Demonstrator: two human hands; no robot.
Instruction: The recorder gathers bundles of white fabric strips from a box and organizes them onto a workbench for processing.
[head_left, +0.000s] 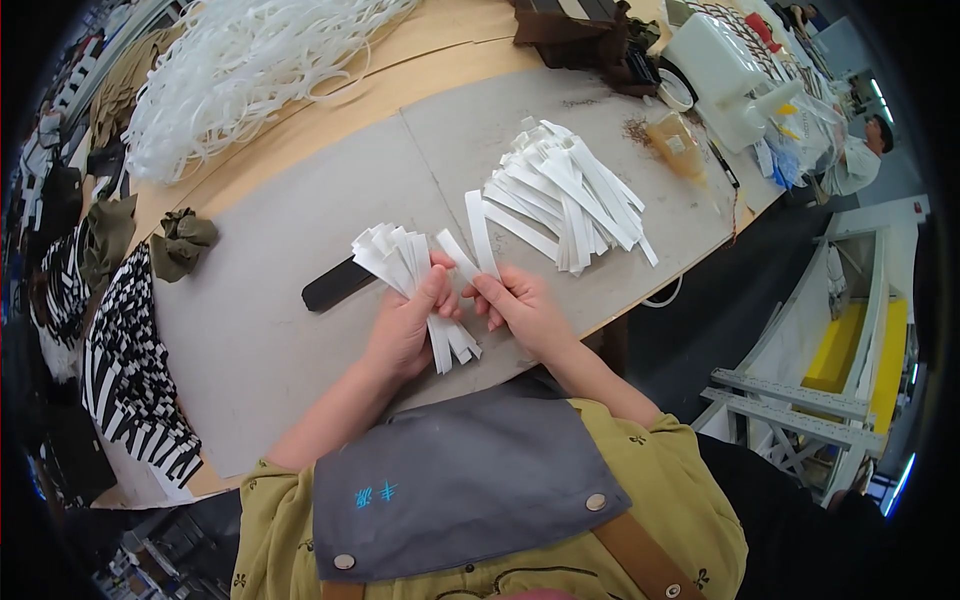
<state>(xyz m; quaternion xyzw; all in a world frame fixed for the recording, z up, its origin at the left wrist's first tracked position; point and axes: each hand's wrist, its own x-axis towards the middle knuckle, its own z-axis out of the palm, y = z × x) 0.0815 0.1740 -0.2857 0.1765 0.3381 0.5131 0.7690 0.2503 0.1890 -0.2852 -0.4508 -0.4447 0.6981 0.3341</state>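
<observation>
White elastic strips [410, 275] (a fanned bundle) sat clamped in the left hand [405, 325]; the right hand [520, 308] pinched one strip [480, 232], a loose pile [565, 195] beyond it.

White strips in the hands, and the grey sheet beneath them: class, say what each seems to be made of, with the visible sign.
White strips: likely woven elastic or fabric tape, matte; they fan and bend softly in the left hand, and the right hand pinches single ones. Paper cannot be ruled out.
Grey sheet: probably cardboard or pressed board, dull and flat, with a straight seam.
</observation>
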